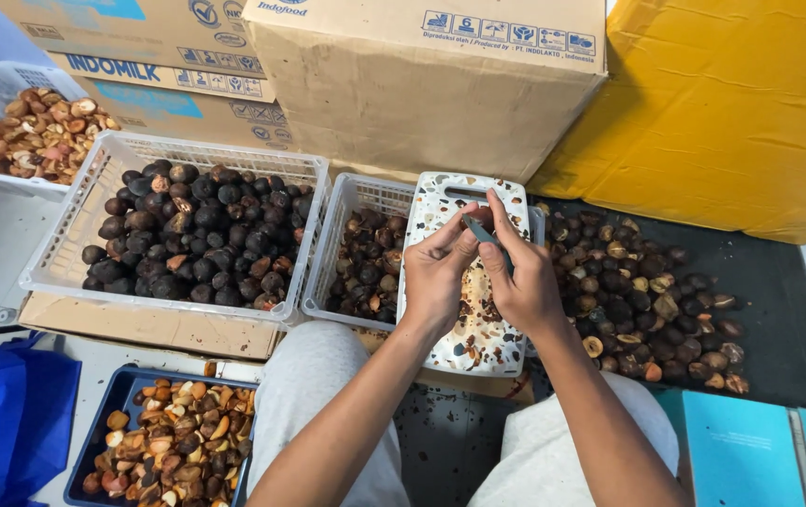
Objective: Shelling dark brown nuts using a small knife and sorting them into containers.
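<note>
My left hand (436, 272) and my right hand (520, 272) meet over a white speckled cutting board (478, 347) that lies across a white basket (346, 202) of dark nuts. The right hand grips a small knife (478, 228) with its blade pointing toward the left hand. My left fingers pinch a small brown nut, mostly hidden between the two hands. Nut scraps lie on the board below the hands.
A large white basket (74, 221) of dark round nuts sits at the left on cardboard. A loose heap of nuts (647, 300) lies right on a dark mat. A blue tray (112, 399) of cut pieces sits near my left knee. Cardboard boxes (422, 84) stand behind.
</note>
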